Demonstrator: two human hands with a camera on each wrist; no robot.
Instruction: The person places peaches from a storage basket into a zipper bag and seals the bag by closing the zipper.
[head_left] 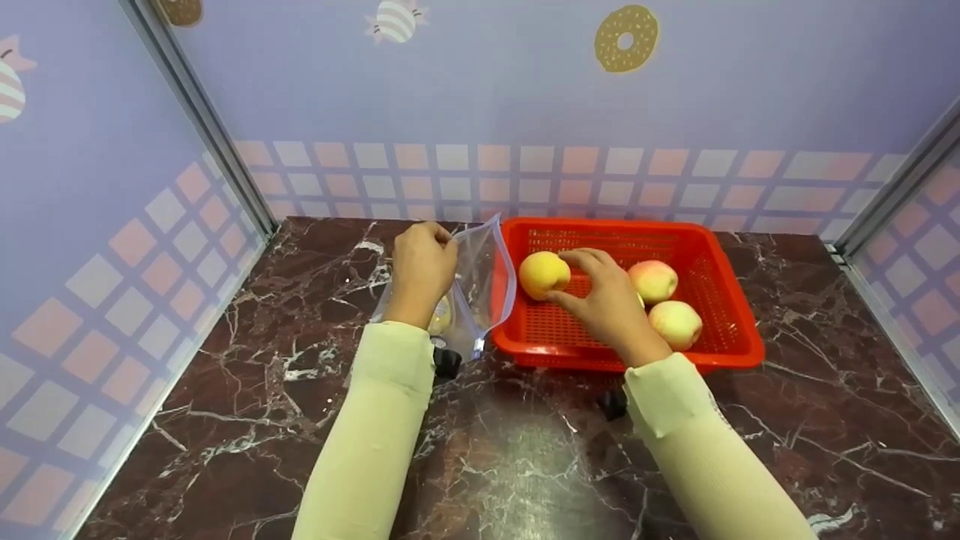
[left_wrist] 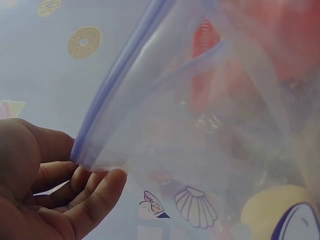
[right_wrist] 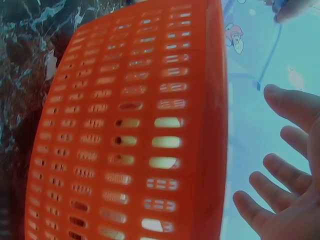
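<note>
1 red basket [head_left: 720, 262], 3 apples [head_left: 544, 274] in it, 1 clear zip bag [head_left: 484, 281], 2 hands [head_left: 611, 307].

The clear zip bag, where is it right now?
In the head view the zip bag stands on the marble counter, just left of the red basket. The left hand pinches its open rim.

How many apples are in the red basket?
3 show in the red basket. A yellow apple is at its left end under the right hand; two pinkish apples sit beside that hand, one farther back, one nearer. The hand may hide more.
</note>
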